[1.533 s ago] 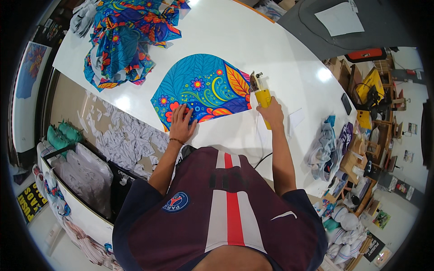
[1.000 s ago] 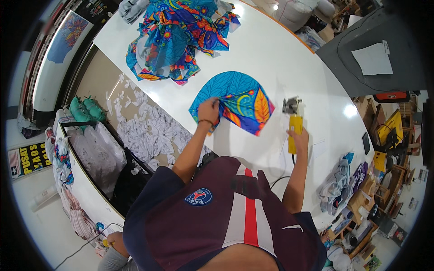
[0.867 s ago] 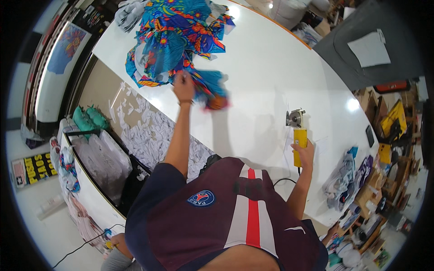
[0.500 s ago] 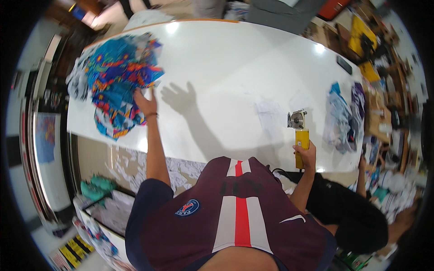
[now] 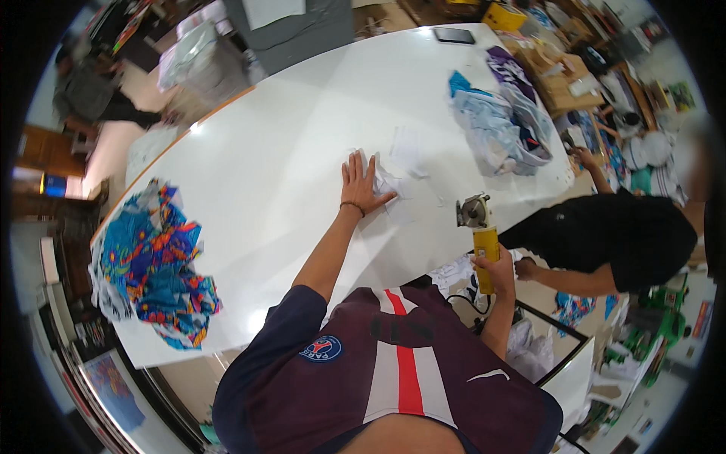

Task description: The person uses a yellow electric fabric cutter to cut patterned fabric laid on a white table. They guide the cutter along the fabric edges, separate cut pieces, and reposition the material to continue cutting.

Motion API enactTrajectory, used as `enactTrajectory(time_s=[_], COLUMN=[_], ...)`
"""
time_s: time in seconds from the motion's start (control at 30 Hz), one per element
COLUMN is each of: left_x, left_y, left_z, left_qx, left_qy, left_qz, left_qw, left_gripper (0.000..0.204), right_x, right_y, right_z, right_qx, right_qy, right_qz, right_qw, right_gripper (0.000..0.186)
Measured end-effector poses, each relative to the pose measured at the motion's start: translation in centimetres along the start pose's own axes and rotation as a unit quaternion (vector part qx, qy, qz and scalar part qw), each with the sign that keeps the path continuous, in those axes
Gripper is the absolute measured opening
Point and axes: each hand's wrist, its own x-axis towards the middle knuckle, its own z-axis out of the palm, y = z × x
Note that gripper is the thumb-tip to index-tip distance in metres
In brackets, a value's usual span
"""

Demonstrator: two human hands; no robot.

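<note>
I see the big white table [image 5: 287, 151] filling most of the view, its far edge curving off toward the top. On its left end lies a heap of bright printed fabric [image 5: 155, 265], blue with orange and red patterns, well apart from both hands. Toward the far right of the table sits a second pile of cloth [image 5: 499, 121], pale blue, white and purple, bunched up near the table's edge; a dark flat phone-like slab [image 5: 454, 35] lies beyond it at the far end. A co-worker in a black top [image 5: 605, 238] leans in from the right side, below the table's edge, one arm stretched toward the cloth pile. Near the middle of the table the left hand [image 5: 361, 184] lies flat, palm down, fingers spread and closing on nothing, pressing on thin white scraps of paper or fabric [image 5: 397, 170] that spread just to its right; a dark band sits on the wrist. The right hand [image 5: 495, 266] is wrapped tight around the yellow handle of a small rotary cutter [image 5: 478, 227], held at the table's near edge, its grey metal head and round blade resting on the white surface just right of the scraps, not touching them as far as I can tell. A black cord [image 5: 461, 299] drops from the handle below the table edge.
</note>
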Motion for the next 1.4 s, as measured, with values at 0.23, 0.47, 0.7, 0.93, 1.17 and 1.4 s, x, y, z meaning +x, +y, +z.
enactTrajectory(time_s=[0.23,0.47,0.7,0.93,1.17,1.4], left_x=[3.8,-11.0,-9.9,-16.3,-23.0,-24.7], left_y=[8.5,17.8,9.5,-4.7,-6.4,-3.3], left_z=[4.5,12.4,-2.1,-5.9,-3.2,-1.9], left_qx=[0.043,-0.340,-0.464,-0.450,-0.468,-0.464], left_qy=[-0.080,-0.376,-0.362,-0.116,-0.007,-0.006], left_qz=[0.202,0.457,0.117,-0.179,-0.378,-0.352], left_qw=[0.975,0.730,0.800,0.867,0.799,0.813], left_gripper=[0.104,0.066,0.048,0.044,0.045,0.043], right_x=[-2.3,3.9,14.4,21.3,25.8,33.3], right_y=[0.3,-0.4,0.0,-0.9,-6.7,-9.3], right_z=[-1.7,-2.6,1.9,4.6,0.5,-9.0], right_qx=[0.020,0.005,-0.004,-0.203,-0.249,-0.421], right_qy=[0.029,0.000,-0.101,0.025,0.135,0.547], right_qz=[0.011,-0.049,0.006,-0.146,-0.127,-0.014], right_qw=[0.999,0.999,0.995,0.968,0.951,0.723], right_gripper=[0.048,0.047,0.041,0.061,0.055,0.047])
